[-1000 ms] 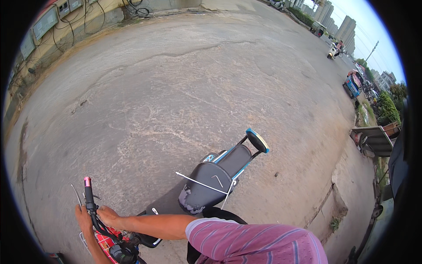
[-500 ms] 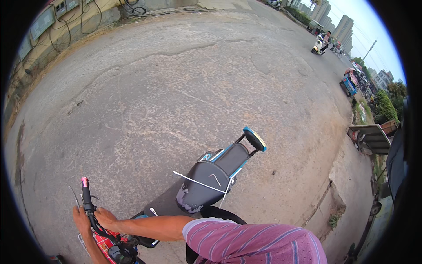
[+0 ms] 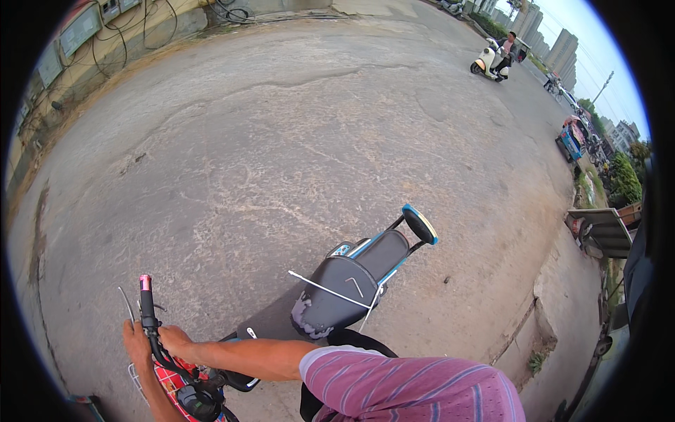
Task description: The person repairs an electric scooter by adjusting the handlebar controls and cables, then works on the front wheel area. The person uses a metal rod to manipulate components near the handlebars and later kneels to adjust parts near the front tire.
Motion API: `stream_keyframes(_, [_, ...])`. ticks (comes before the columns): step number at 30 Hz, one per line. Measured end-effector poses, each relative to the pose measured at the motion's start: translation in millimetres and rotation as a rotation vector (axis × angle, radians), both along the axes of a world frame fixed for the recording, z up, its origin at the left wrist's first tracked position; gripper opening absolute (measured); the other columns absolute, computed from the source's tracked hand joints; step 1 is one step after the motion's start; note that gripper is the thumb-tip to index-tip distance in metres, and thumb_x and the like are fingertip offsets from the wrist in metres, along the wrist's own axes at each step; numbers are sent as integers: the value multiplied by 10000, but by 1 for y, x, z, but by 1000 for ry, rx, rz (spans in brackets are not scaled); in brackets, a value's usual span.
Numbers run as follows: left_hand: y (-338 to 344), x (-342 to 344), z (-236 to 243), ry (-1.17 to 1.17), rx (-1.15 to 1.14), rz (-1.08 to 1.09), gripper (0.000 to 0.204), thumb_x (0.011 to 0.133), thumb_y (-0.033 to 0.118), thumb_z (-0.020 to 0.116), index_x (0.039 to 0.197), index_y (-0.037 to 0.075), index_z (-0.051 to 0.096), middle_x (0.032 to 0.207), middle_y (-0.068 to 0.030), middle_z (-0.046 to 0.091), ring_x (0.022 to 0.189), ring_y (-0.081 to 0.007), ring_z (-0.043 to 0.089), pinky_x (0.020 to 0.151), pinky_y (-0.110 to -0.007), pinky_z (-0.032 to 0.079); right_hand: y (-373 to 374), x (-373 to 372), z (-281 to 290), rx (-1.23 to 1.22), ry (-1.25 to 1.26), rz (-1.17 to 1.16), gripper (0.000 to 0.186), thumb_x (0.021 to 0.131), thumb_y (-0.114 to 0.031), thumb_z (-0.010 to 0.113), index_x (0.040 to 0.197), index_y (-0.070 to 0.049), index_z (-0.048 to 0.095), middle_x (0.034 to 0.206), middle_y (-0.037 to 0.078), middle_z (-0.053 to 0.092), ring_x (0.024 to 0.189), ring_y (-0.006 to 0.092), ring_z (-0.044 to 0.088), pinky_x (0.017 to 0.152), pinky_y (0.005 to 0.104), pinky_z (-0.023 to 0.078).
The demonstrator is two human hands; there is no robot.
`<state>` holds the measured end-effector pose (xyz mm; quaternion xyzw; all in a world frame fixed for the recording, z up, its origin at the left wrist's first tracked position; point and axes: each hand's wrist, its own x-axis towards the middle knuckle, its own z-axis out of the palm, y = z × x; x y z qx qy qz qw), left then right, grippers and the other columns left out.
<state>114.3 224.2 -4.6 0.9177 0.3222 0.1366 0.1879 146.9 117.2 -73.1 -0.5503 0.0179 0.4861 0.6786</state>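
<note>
A two-wheeler with a worn black seat [image 3: 327,295], white cord across it, a blue-edged backrest [image 3: 420,224] and a red front basket [image 3: 172,380] is below me. Its black handlebar [image 3: 147,302] has a pink-tipped grip. My left hand [image 3: 135,341] is closed at the handlebar's left side, below the silver brake lever [image 3: 126,302]. My right hand [image 3: 174,342] reaches across and holds the bar from the other side, fingers partly hidden behind it.
A person on a cream scooter [image 3: 492,62] rides on the road at upper right. A wall with meter boxes and cables [image 3: 81,32] borders the upper left. Parked tricycles [image 3: 571,141], bushes [image 3: 622,179], a leaning panel [image 3: 601,232] and a broken kerb [image 3: 524,323] line the right.
The person on the cream scooter has come nearer, moving left and down in the picture. My hands stay on the handlebar; the two-wheeler sits slightly further right in the view.
</note>
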Motion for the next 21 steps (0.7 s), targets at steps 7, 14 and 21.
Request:
stream_keyframes(7, [-1,0,-4,-16,-20,27,326,940,233,493,997,-85,539,972,-327,582,910,-468,564,815,-494,414,-13,-7,12,-185,-322,-161,440,939,-384,422,878,9,610,839,231,633,855,410,614,739,490,449])
stream_keyframes(14, [3,0,7,127,-116,51,407,952,246,491,1145,-108,542,1040,-315,592,990,-447,565,897,-455,420,-38,12,36,155,138,113,380,955,-396,410,728,-114,524,614,32,525,455,143,448,402,314,302])
stream_keyframes(21, [-8,-25,-11,-306,-208,-64,506,985,326,472,1322,-49,505,1114,-209,577,1044,-330,569,945,-353,413,-163,24,252,1385,460,240,381,946,-440,499,815,-83,526,714,86,617,593,206,620,480,307,471])
